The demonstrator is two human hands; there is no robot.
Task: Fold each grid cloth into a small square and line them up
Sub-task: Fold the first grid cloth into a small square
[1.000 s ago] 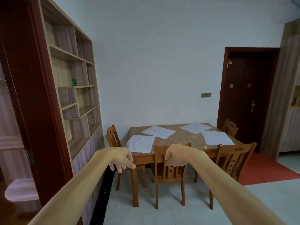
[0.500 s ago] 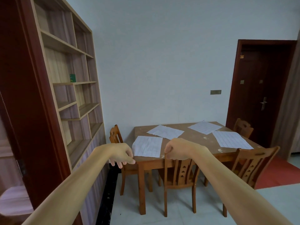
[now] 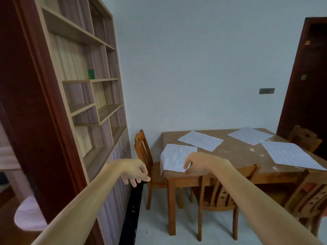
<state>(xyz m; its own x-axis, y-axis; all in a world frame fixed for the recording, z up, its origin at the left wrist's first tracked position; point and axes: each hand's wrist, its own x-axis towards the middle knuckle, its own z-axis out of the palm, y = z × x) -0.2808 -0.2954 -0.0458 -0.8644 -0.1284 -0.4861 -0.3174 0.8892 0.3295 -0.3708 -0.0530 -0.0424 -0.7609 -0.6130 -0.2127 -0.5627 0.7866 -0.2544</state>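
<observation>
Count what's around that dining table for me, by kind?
Grid cloths, all unfolded: 4
Wooden chairs: 4
Wooden table: 1
Total: 9

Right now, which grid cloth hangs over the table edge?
The near-left cloth, beside the right hand: its left side droops over the table edge. The other three lie flat on top.

You have four white grid cloths (image 3: pixel 177 157) with fine pale-blue lines, brown wooden table (image 3: pixel 235 151) with light specks, orange-brown chairs (image 3: pixel 218 195), dark red-brown door (image 3: pixel 307 82), tan-and-mauve shelving (image 3: pixel 92 96), small green box (image 3: pixel 91 74), pale blue-grey wall (image 3: pixel 185 59).
</observation>
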